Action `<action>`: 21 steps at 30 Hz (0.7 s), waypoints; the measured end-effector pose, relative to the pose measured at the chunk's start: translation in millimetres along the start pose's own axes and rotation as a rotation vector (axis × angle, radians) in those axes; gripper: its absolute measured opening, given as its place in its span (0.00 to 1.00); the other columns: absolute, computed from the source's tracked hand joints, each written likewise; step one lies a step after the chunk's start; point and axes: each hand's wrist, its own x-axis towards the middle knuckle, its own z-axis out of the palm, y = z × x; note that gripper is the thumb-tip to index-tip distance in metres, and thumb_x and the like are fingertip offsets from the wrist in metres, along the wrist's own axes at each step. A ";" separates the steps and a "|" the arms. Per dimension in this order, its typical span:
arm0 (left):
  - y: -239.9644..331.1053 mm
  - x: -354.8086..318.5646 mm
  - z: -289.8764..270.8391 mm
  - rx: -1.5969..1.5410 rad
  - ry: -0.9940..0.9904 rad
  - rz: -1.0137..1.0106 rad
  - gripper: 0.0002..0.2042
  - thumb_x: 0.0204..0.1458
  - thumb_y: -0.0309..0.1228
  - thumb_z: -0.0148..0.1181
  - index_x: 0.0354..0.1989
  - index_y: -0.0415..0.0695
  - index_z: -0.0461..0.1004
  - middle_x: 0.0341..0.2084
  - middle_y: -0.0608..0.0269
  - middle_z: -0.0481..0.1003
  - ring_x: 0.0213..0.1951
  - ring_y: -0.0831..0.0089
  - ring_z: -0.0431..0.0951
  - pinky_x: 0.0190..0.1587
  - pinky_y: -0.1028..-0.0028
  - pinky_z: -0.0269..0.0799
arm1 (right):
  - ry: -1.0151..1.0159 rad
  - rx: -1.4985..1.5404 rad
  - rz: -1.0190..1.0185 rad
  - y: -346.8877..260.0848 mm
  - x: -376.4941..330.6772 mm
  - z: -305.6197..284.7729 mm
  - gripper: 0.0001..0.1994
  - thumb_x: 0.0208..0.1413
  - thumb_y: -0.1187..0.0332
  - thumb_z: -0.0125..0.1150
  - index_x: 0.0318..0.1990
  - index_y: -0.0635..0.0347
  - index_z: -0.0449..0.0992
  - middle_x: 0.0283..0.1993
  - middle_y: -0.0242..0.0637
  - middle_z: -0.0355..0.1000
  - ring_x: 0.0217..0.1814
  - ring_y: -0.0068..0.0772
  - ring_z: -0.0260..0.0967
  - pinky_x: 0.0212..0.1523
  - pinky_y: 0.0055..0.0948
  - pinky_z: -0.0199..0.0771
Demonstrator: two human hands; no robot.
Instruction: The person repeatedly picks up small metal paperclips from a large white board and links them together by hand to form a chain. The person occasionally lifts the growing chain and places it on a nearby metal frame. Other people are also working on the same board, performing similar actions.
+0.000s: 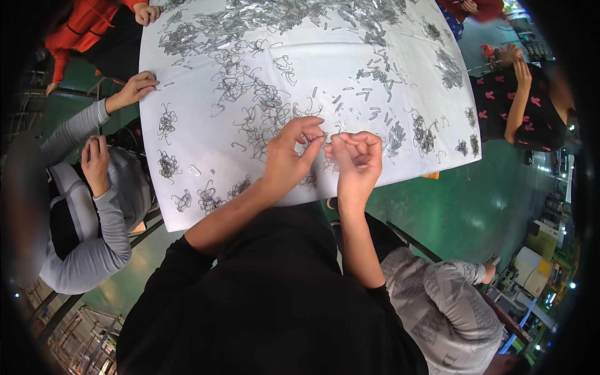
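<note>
White sheeting covers the counter, strewn with tangled grey wire hooks and small metal clips. Above its near edge, the left hand and right hand meet, fingertips pinched together on a small thin wire piece between them. A grey-sleeved co-worker's hand rests on the counter's left edge.

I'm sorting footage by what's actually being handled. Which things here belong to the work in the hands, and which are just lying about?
In hand:
left hand and right hand, pinching a small wire piece
white table sheet

Lying about:
tangled wire clusters
straight metal clips
green floor
</note>
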 end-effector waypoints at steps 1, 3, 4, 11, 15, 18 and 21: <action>-2.3 3.6 3.3 -0.010 0.011 -0.001 0.16 0.47 0.20 0.61 0.46 0.41 0.72 0.32 0.64 0.78 0.32 0.74 0.77 0.33 0.75 0.69 | 0.003 -0.015 -0.004 0.5 3.9 -0.9 0.12 0.54 0.82 0.58 0.40 0.62 0.62 0.36 0.40 0.71 0.34 0.27 0.74 0.35 0.24 0.75; -6.3 9.8 8.6 0.008 -0.003 -0.001 0.16 0.47 0.20 0.61 0.47 0.41 0.72 0.32 0.63 0.78 0.32 0.72 0.76 0.33 0.74 0.70 | 0.016 -0.021 -0.025 2.5 11.9 -3.0 0.12 0.54 0.82 0.59 0.40 0.62 0.62 0.36 0.40 0.71 0.34 0.27 0.74 0.36 0.24 0.76; -8.0 13.1 11.1 0.023 -0.010 0.000 0.17 0.47 0.20 0.61 0.47 0.41 0.72 0.32 0.63 0.78 0.32 0.71 0.76 0.34 0.74 0.70 | 0.024 -0.012 -0.043 4.4 17.0 -3.4 0.12 0.54 0.82 0.59 0.40 0.62 0.62 0.37 0.41 0.71 0.34 0.27 0.74 0.36 0.24 0.76; -27.2 30.1 27.2 0.078 -0.058 0.199 0.17 0.48 0.22 0.62 0.48 0.41 0.71 0.34 0.59 0.76 0.38 0.64 0.75 0.39 0.68 0.72 | 0.033 -0.035 -0.319 21.1 34.9 -12.2 0.13 0.54 0.85 0.56 0.41 0.63 0.60 0.39 0.45 0.71 0.36 0.29 0.75 0.38 0.25 0.77; -70.3 48.1 31.1 0.251 -0.067 0.191 0.18 0.49 0.24 0.61 0.49 0.38 0.69 0.37 0.56 0.74 0.42 0.60 0.73 0.42 0.65 0.71 | 0.055 -0.080 -0.386 26.9 39.7 -24.0 0.14 0.53 0.86 0.56 0.41 0.63 0.58 0.39 0.48 0.71 0.35 0.30 0.75 0.38 0.25 0.79; -109.5 67.4 36.8 0.539 -0.118 0.098 0.17 0.49 0.25 0.60 0.48 0.37 0.68 0.36 0.54 0.74 0.43 0.59 0.73 0.44 0.65 0.71 | 0.054 -0.116 -0.387 28.1 41.9 -29.9 0.14 0.53 0.86 0.56 0.40 0.63 0.59 0.39 0.48 0.71 0.34 0.30 0.75 0.38 0.26 0.80; -134.2 79.9 50.8 0.838 -0.195 0.158 0.15 0.46 0.24 0.59 0.44 0.37 0.69 0.34 0.54 0.72 0.42 0.60 0.72 0.43 0.67 0.72 | 0.045 -0.152 -0.373 27.7 39.0 -31.8 0.14 0.53 0.86 0.56 0.39 0.63 0.59 0.39 0.48 0.71 0.34 0.30 0.75 0.38 0.26 0.80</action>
